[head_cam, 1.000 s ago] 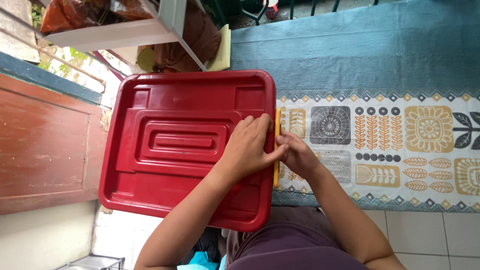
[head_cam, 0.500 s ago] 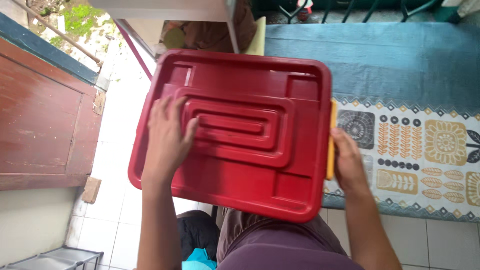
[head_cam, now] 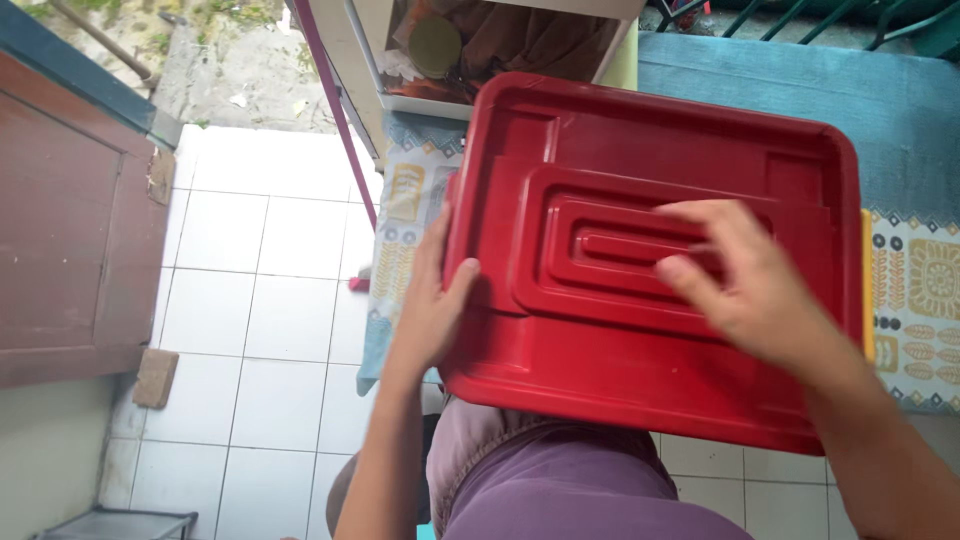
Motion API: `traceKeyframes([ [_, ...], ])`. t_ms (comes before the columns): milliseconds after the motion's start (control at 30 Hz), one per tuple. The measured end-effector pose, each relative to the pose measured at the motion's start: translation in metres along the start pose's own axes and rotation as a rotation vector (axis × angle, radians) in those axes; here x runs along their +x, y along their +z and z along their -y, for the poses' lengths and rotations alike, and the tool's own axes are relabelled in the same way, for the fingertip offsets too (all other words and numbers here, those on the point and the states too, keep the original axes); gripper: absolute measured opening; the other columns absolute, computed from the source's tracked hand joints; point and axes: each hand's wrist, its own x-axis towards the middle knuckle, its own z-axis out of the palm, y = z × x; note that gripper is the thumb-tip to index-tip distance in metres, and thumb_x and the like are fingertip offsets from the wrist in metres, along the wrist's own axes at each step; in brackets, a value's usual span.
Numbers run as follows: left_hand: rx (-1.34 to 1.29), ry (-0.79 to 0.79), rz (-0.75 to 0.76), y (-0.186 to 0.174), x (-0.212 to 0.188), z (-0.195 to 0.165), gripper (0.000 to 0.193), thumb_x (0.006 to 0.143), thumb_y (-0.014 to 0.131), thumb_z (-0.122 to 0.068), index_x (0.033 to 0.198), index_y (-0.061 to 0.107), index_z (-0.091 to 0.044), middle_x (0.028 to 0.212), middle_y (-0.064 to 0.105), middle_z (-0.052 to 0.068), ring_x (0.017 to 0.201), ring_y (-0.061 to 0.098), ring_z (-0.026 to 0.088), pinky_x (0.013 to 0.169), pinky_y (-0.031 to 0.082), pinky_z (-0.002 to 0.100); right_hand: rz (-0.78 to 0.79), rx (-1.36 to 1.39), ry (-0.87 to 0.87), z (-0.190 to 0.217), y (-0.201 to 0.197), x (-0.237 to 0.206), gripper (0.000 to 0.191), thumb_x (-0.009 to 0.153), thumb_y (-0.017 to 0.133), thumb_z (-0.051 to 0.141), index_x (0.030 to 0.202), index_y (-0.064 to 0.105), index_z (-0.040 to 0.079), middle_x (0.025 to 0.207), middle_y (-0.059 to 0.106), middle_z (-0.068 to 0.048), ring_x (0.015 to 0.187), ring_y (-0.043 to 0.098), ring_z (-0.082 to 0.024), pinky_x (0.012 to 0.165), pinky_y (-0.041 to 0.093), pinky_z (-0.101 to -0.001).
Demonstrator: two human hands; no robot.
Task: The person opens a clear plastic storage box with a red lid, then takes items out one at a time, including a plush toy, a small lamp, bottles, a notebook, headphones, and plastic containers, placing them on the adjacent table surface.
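At the far left of the frame a reddish-brown wooden door [head_cam: 60, 230] stands beside a white tiled floor [head_cam: 250, 330], with a small brown block [head_cam: 155, 377] lying on the tiles near the door's lower corner. In the bottom left corner a bit of a metal rack [head_cam: 110, 523] shows.

Left of centre, the left hand [head_cam: 430, 305] grips the left edge of a red plastic lid [head_cam: 620, 340], thumb on top and fingers hidden behind the rim. The lid fills the middle of the frame, flat side up, with raised stepped rectangles in its middle; it sits above the person's lap, over purple shorts [head_cam: 560, 490].

Above the lid, at top centre, a white shelf [head_cam: 365, 60] holds brownish items that are too blurred to name. Under the lid lies a patterned mat [head_cam: 920, 300], seen at its left side and again at the right edge, with a blue-green rug [head_cam: 800, 85] in the upper right.

Right of centre, the right hand [head_cam: 750, 280] lies over the lid's raised middle, fingers loosely curled and blurred; whether it presses the lid or hovers just above cannot be told. A yellow strip [head_cam: 868, 290] shows along the lid's right edge.
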Motion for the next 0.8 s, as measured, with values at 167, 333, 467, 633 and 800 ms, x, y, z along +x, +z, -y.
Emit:
traceKeyframes([
  [167,-0.278,-0.198,-0.06,-0.007,0.001,0.026,0.105,0.085,0.074,-0.038,0.164,0.012,-0.006,0.165,0.027,0.028,0.154,0.03,0.034,0.116,0.037,0.043,0.148,0.043,-0.318,0.078,0.074,0.04,0.055,0.094,0.068,0.028,0.141,0.051,0.006,0.15,0.045,-0.019,0.143,0.044,-0.038,0.116,0.038,-0.0473],
  [333,-0.46,-0.443,0.132,-0.022,0.003,0.058,0.124,0.077,0.08,-0.05,0.166,0.004,-0.009,0.153,0.038,0.031,0.141,0.047,0.032,0.111,0.044,0.04,0.168,-0.022,-0.511,0.1,0.123,0.069,0.054,0.092,0.071,0.025,0.139,0.052,0.005,0.152,0.044,-0.019,0.15,0.036,-0.042,0.121,0.034,-0.0503],
  [467,-0.464,-0.432,0.204,-0.028,0.005,0.064,0.128,0.073,0.079,-0.052,0.166,0.002,-0.008,0.136,0.062,0.021,0.125,0.065,0.029,0.105,0.049,0.037,0.19,-0.123,-0.56,0.104,0.147,0.082,0.047,0.091,0.071,0.026,0.132,0.057,0.009,0.148,0.049,-0.012,0.15,0.039,-0.037,0.123,0.034,-0.0532],
  [633,-0.425,-0.311,0.139,-0.041,0.015,0.059,0.118,0.069,0.084,-0.051,0.157,0.022,-0.002,0.122,0.067,0.016,0.112,0.068,0.026,0.097,0.054,0.036,0.243,-0.221,-0.577,0.103,0.155,0.103,0.052,0.088,0.069,0.033,0.133,0.057,0.01,0.148,0.049,-0.014,0.149,0.036,-0.037,0.12,0.026,-0.0613],
  [800,-0.262,-0.17,0.014,-0.051,0.016,0.042,0.093,0.066,0.088,-0.045,0.136,0.052,0.004,0.115,0.063,0.016,0.102,0.065,0.027,0.09,0.054,0.039,0.192,-0.185,-0.553,0.091,0.147,0.143,0.053,0.1,0.048,0.035,0.147,0.051,0.012,0.159,0.043,-0.016,0.155,0.029,-0.039,0.125,0.021,-0.0609],
])
